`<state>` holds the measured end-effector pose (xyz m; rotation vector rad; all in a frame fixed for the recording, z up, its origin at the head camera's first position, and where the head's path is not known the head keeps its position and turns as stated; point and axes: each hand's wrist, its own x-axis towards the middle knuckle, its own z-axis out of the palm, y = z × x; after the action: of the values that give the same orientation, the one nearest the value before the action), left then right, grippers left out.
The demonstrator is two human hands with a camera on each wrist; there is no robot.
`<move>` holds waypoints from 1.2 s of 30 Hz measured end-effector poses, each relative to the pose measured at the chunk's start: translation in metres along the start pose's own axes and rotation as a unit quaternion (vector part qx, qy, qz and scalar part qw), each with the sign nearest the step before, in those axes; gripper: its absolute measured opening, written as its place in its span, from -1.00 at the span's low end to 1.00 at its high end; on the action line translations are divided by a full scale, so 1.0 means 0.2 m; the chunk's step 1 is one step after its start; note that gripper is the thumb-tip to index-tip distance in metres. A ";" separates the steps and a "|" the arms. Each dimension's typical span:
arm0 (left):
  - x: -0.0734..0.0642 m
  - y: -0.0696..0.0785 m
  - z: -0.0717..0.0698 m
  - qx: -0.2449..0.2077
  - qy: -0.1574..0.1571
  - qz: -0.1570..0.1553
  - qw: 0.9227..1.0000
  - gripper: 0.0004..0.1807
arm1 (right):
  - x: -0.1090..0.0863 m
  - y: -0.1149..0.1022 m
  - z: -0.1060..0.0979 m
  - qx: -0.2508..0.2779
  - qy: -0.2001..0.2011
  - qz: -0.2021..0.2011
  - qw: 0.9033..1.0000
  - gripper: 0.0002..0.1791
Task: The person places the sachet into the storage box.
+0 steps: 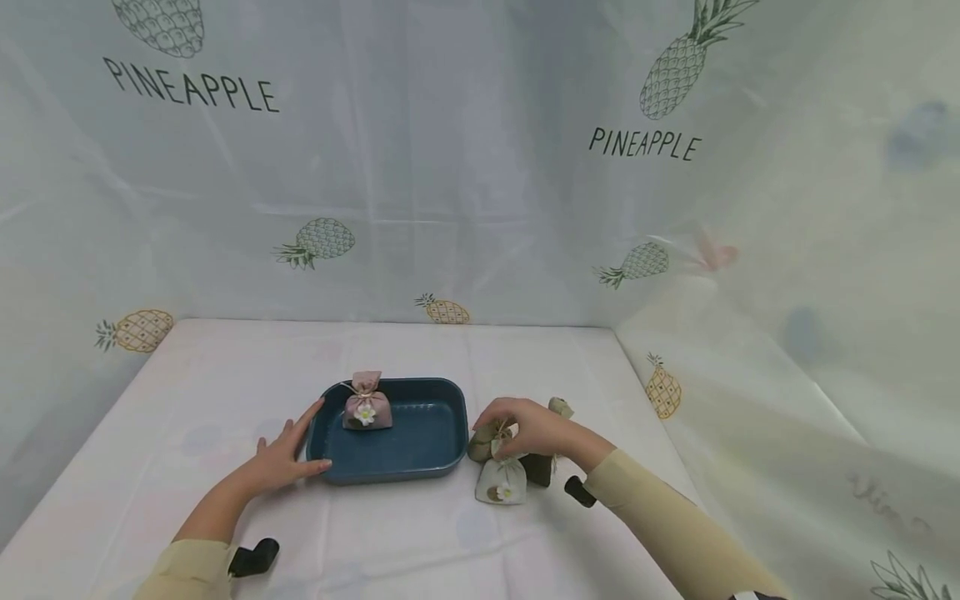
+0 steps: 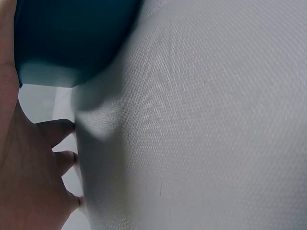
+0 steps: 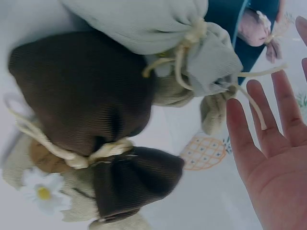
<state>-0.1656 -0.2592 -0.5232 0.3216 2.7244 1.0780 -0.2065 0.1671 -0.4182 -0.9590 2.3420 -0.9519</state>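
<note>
A dark blue rectangular tray [image 1: 428, 480] lies on the table with a pink drawstring pouch [image 1: 377, 413] inside, a white flower on its front. My left hand [image 1: 279, 462] rests at the tray's left end, fingers spread along the side and thumb at the front rim. Right of the tray, my right hand [image 1: 536, 429] hovers over a cluster of pouches. Its fingers [image 3: 283, 98] are extended beside the tied neck of a pale grey pouch [image 3: 213, 62], not curled round it. A dark brown pouch [image 3: 81, 86] and several beige-green ones [image 1: 480, 446] lie about it, partly covered by this hand.
A white cloth covers the table [image 1: 405, 542]. A pineapple-print curtain [image 1: 465, 167] hangs behind and along the sides. Black wrist devices [image 1: 255, 557] are worn at both sleeves.
</note>
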 end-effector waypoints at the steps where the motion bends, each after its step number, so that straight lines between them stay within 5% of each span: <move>1: 0.00 0.00 0.00 0.000 0.002 0.004 1.000 0.14 | -0.01 0.01 0.00 0.006 -0.002 0.002 1.000 -0.54; 28: 0.01 -0.03 0.00 0.001 0.008 0.013 1.000 0.14 | -0.13 0.11 0.12 -0.045 -0.014 -0.015 0.999 -0.52; 36: 0.01 -0.02 0.01 0.002 0.006 0.006 1.000 0.14 | -0.13 0.12 0.16 -0.130 -0.018 -0.044 0.990 -0.55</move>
<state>-0.1685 -0.2604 -0.5280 0.3326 2.7383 1.0814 -0.1805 0.1850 -0.4546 -1.1784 2.4517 -0.6635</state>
